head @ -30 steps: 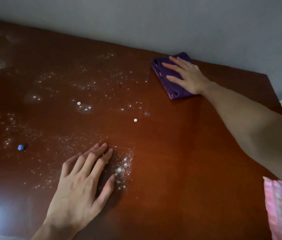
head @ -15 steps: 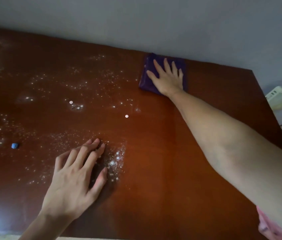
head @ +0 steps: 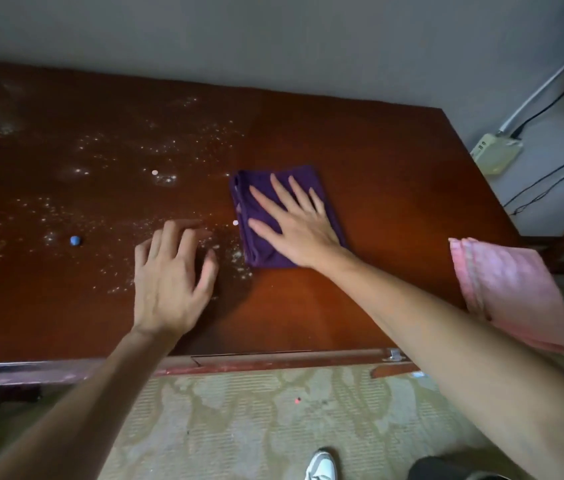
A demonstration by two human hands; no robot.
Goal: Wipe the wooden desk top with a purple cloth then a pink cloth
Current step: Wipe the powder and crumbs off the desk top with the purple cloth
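Purple folded cloth point(head: 266, 251), soft and light, slides under the flat, open-fingered right hand point(head: 299, 226); press its centre, left hand's point(head: 169, 271) grip empty at nine o'clock.

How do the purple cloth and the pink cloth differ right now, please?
The purple cloth lies mid-desk under the flat right hand; the pink cloth sits untouched at the desk's right end, overhanging the front edge. The purple one is dark and borders the white crumbs; the pink one is pale, with no crumbs visible around it. Both are folded into rectangles.
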